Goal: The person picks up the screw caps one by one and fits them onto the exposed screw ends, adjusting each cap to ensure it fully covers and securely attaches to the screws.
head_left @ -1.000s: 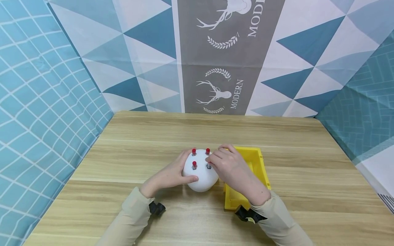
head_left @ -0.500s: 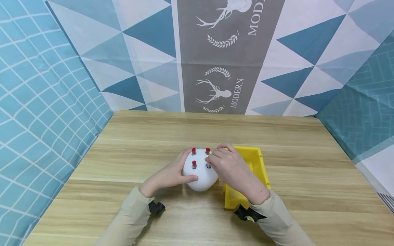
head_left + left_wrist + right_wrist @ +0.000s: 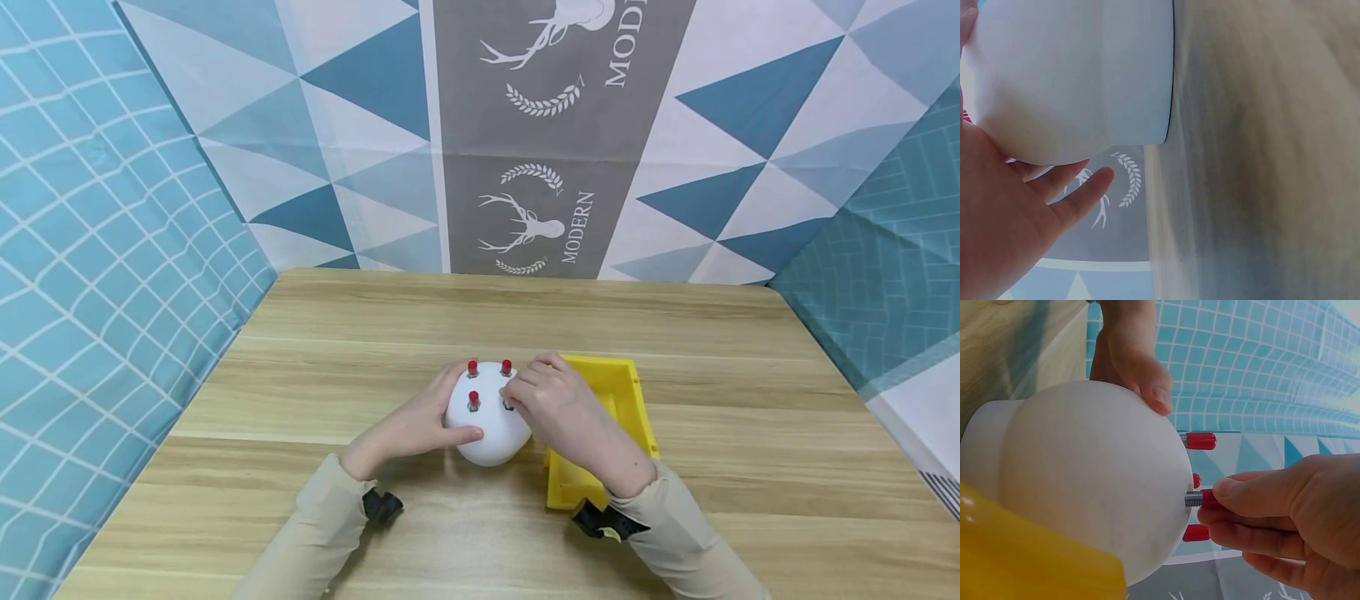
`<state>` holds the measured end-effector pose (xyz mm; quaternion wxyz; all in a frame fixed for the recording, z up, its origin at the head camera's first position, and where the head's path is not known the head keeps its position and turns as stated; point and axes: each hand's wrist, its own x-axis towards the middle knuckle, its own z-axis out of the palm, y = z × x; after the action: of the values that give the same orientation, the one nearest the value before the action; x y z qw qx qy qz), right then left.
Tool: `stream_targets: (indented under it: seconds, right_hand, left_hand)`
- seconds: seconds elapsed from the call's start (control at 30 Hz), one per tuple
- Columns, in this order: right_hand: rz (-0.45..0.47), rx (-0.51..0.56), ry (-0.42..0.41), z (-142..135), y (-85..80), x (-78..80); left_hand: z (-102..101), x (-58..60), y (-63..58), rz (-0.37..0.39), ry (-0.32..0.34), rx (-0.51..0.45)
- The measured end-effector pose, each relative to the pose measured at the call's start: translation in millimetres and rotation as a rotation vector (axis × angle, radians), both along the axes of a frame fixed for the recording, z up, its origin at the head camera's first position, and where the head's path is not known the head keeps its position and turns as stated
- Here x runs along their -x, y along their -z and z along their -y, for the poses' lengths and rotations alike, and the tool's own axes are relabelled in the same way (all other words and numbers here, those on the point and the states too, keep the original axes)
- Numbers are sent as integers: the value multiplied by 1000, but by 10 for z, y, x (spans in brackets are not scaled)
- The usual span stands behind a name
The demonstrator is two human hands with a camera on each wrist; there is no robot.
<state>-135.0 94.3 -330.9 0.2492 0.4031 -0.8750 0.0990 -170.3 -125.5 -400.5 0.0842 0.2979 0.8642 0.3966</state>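
A white dome-shaped body on a short cylindrical base stands on the table. My left hand holds it from the left, thumb across its front and fingers spread round the far side. Several red-capped screws stick out of the top of the dome. In the right wrist view, the thumb and fingers of my right hand pinch the red cap of one screw, and its silver thread shows between the fingertips and the dome. Most of that cap is hidden by the fingers.
A yellow bin stands just right of the dome, partly under my right forearm. The wooden table runs back to a patterned cloth wall. Each wrist wears a black strap.
The fingers of my right hand have shifted slightly at the screw, and less of its silver thread shows in the head view. My left hand and the dome stay in place.
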Motion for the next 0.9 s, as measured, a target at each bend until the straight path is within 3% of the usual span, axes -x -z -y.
stream_targets:
  seconds: [0.9]
  right_hand:
    - [25,67,-4,-33,122,-5]
  left_hand:
    - [12,5,-2,-17,9,14]
